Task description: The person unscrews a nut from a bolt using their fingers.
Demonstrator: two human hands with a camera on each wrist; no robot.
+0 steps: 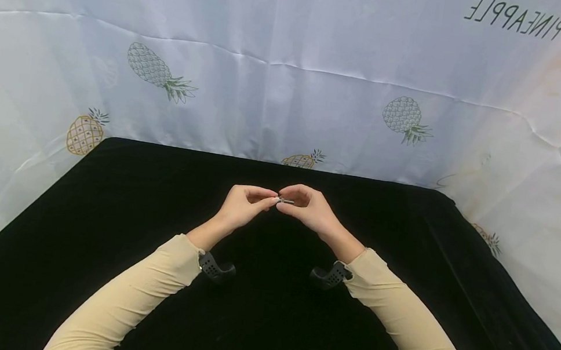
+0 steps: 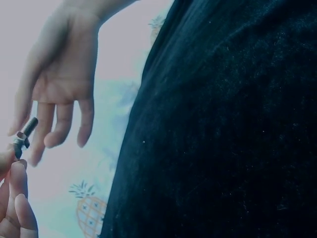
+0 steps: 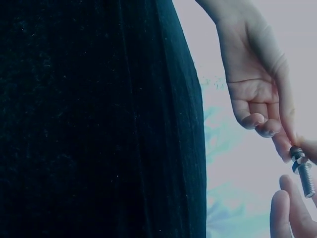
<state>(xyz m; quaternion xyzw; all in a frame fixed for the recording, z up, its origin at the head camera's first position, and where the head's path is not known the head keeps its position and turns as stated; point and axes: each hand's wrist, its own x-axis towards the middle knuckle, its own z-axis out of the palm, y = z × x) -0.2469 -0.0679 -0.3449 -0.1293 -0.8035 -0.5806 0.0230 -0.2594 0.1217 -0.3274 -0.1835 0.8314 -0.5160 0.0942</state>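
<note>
A silver metal bolt with a nut on its thread is held up between the two hands. My left hand pinches the bolt's head end between thumb and fingertips, with the shank pointing toward the right hand. My right hand curves around the threaded end, thumb and forefinger tips right beside the nut. Its other fingers hang loose in the left wrist view. The right wrist view shows the bolt's thread bare beyond the nut, and the head partly hidden by fingertips.
A black cloth covers the table below the hands. White curtain with pineapple prints hangs behind and along both sides. Dark wrist straps sit over the cream sleeves.
</note>
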